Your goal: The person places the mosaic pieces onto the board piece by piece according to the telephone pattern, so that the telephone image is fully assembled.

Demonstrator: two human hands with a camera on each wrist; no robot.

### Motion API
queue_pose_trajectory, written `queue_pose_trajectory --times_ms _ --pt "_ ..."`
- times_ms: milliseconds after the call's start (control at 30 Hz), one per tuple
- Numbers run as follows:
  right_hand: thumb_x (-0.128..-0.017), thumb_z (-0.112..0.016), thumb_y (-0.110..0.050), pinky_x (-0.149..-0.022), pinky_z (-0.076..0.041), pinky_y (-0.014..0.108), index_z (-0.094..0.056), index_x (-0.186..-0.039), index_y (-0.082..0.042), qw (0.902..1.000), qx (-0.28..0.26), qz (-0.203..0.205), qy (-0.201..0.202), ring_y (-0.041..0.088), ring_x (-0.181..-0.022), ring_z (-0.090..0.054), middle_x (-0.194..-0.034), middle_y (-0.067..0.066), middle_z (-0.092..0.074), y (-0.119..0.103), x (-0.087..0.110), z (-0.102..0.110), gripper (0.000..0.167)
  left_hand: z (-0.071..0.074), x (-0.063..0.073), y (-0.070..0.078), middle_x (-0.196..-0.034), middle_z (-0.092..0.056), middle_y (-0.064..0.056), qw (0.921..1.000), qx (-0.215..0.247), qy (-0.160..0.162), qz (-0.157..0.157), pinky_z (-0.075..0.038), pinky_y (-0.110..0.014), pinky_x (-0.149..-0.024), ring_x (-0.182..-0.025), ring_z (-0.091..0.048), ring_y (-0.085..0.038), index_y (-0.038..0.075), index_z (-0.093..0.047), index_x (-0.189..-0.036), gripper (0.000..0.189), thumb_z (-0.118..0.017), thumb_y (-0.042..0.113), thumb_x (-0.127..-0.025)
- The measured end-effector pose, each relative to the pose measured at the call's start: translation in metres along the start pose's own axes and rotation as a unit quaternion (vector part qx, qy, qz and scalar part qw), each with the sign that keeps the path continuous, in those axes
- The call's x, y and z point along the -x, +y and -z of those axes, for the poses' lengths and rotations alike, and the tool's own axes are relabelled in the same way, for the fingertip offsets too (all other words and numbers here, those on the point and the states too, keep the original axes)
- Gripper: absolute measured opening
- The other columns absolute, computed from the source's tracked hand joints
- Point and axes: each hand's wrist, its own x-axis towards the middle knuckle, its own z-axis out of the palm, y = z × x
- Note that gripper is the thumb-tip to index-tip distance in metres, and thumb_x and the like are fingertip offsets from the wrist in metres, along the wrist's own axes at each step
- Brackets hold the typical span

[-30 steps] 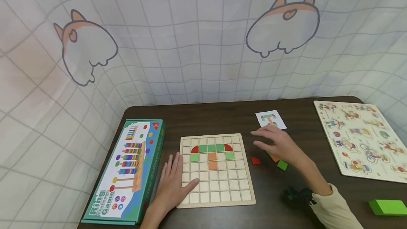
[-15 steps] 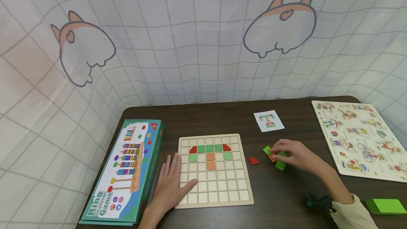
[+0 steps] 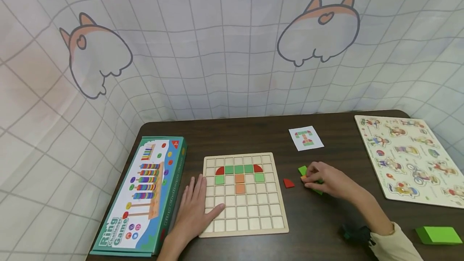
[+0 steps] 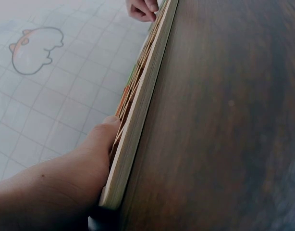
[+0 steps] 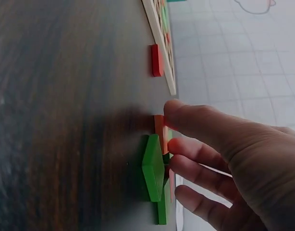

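A person's right hand (image 3: pixel 331 178) bends its fingers over a small orange tile (image 5: pixel 159 127) toward three o'clock of the pale wooden grid board (image 3: pixel 254 212); whether it grips the tile cannot be told. The left hand (image 3: pixel 193 208) lies fingers extended on the board's edge, between eight and nine o'clock. The right-wrist view bares the thick side of a bright-green tile (image 5: pixel 153 168), partly covered in the head view; only the latter shows the printed face of the white paper card (image 3: pixel 315 134) near two.
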Motion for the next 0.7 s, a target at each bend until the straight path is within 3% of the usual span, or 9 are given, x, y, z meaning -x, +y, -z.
queue_pose_trajectory --times_ms 267,433,567,700 --pt "-0.080 -0.077 -0.011 -0.069 -0.052 0.025 -0.076 -0.099 -0.017 0.9999 -0.009 0.003 -0.010 0.010 -0.085 -0.058 -0.099 -0.001 -0.060 -0.006 -0.002 -0.005 0.019 0.000 0.001 -0.001 -0.166 -0.006 -0.008 1.0000 -0.003 -0.001 -0.001 -0.006 -0.053 -0.123 -0.153 0.002 -0.031 0.010 -0.009 -0.157 0.105 -0.048 0.075 -0.084" --pt "-0.079 -0.077 -0.008 -0.067 -0.052 0.027 -0.077 -0.101 -0.018 0.9994 0.007 0.033 -0.005 0.014 -0.087 -0.059 -0.103 0.003 -0.063 -0.006 -0.003 -0.008 0.024 0.000 0.002 -0.001 -0.166 -0.006 -0.008 1.0000 -0.003 -0.002 0.001 -0.006 -0.053 -0.123 -0.153 0.002 -0.032 0.009 -0.009 -0.157 0.105 -0.048 0.074 -0.084" --pt "-0.074 -0.080 -0.008 -0.062 -0.048 0.019 -0.077 -0.098 -0.018 0.9946 0.036 0.087 0.043 0.008 -0.080 -0.057 -0.095 -0.001 -0.064 0.003 -0.005 -0.010 0.026 0.000 0.002 -0.001 -0.166 -0.005 -0.008 1.0000 -0.005 -0.005 0.000 -0.005 -0.052 -0.123 -0.153 0.003 -0.031 0.009 -0.008 -0.157 0.106 -0.048 0.075 -0.084" --pt "-0.076 -0.081 -0.012 -0.060 -0.042 0.013 -0.077 -0.097 -0.013 0.9763 0.017 0.162 0.142 0.006 -0.075 -0.053 -0.090 -0.001 -0.064 0.011 -0.013 -0.007 0.022 0.001 0.001 0.000 -0.166 -0.005 -0.007 1.0000 -0.005 -0.002 -0.002 -0.005 -0.052 -0.123 -0.153 0.003 -0.031 0.010 -0.008 -0.157 0.106 -0.047 0.076 -0.084"
